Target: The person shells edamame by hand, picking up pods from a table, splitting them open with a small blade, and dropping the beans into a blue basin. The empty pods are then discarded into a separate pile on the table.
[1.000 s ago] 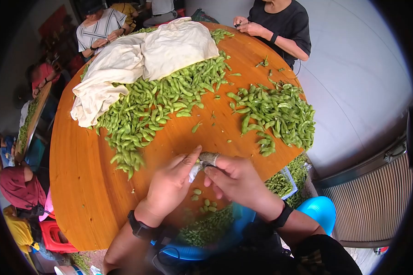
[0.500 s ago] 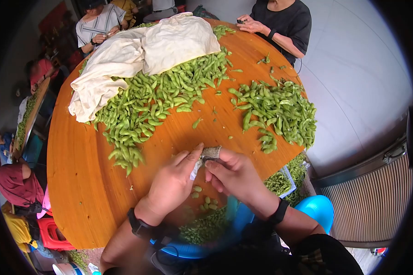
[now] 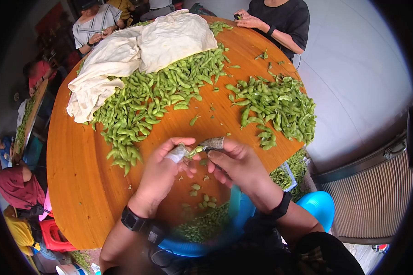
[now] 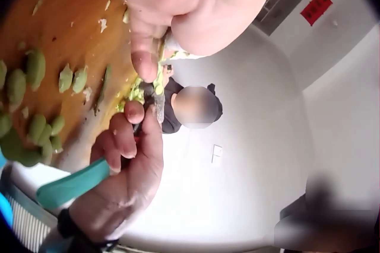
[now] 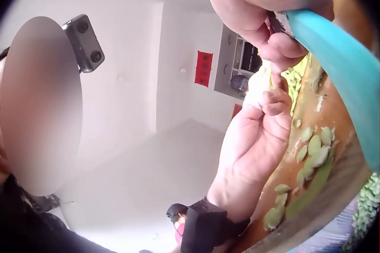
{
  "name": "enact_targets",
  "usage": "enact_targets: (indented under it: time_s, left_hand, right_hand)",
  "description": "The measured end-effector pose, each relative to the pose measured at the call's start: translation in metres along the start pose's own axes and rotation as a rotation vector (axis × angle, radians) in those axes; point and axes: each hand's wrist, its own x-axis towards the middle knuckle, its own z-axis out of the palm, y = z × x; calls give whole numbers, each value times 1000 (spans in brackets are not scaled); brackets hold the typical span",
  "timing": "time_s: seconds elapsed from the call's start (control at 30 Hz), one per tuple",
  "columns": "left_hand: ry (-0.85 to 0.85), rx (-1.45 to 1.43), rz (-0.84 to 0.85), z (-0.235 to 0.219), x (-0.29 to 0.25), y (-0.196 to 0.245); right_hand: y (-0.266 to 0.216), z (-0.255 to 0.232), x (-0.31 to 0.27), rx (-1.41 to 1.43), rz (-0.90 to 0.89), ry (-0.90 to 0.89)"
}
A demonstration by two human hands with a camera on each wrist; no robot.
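Observation:
My left hand (image 3: pixel 158 172) pinches a green edamame pod (image 3: pixel 196 150) over the wooden table; a white wrap (image 3: pixel 176 153) covers one digit. Close against it, my right hand (image 3: pixel 245 172) has a woven cover (image 3: pixel 213 143) on its index finger, whose tip is right at the pod. This hand grips a tool with a teal handle (image 4: pixel 74 185), its working end mostly hidden by the fingers. Loose shelled beans (image 3: pixel 208 201) lie on the table edge below, and a heap of beans (image 3: pixel 202 229) fills a blue basin (image 3: pixel 248 215) at my lap.
Large pod piles lie on the round table (image 3: pixel 78 192): one (image 3: pixel 142 105) partly under a white cloth (image 3: pixel 174 41), another (image 3: pixel 282 107) at right. A crate of pods (image 3: pixel 280 176) and a blue tub (image 3: pixel 319 208) stand beyond the right edge. People sit across the table.
My left hand has turned and drawn slightly away from the right, so its wrapped digit and the pod now show between the hands. The right hand keeps nearly the same place.

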Motion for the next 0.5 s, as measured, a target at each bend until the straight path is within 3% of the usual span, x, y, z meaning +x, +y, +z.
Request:
enact_targets:
  time_s: [0.1, 0.23, 0.3, 0.4, 0.43, 0.5]
  left_hand:
    - [112, 66, 18, -10, 5, -6]
    - [142, 118, 108, -3, 6, -8]
    - [150, 829, 566, -6, 8, -18]
    - [41, 670, 489, 2, 2, -15]
    - [27, 570, 317, 1, -2, -14]
    - [7, 602, 338, -1, -3, -13]
  right_hand:
    - [2, 0, -1, -23, -44, 71]
    - [7, -3, 0, -188, -150, 147]
    - [10, 2, 0, -276, -228, 140]
    - [7, 10, -3, -189, -124, 46]
    - [6, 11, -4, -152, -79, 17]
    - [-1, 10, -8, -87, -23, -8]
